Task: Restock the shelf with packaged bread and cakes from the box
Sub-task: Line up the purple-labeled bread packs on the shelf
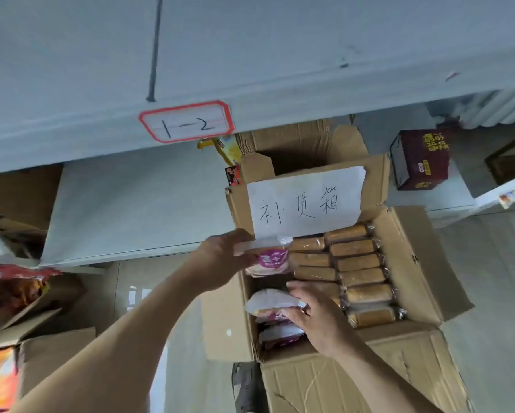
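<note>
1. Packaged bread and cakes fill the open cardboard box (414,263) on the floor: golden cake bars (357,263) in two rows at right, purple-and-white bread packs (280,335) stacked at left.
2. Left hand (220,257) grasps one purple-and-white pack (272,259), raised over the box's far left corner.
3. Right hand (316,317) closes around another pack (268,302) atop the stack inside the box.
4. A handwritten paper sign (304,201) is fixed to the far flap.
5. The grey shelf (131,204) stands beyond, its upper edge bearing a red-bordered label (186,122) reading "1-2".

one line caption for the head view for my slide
Both hands, left hand and right hand, lift purple-labelled packets from an open cardboard box.
</note>
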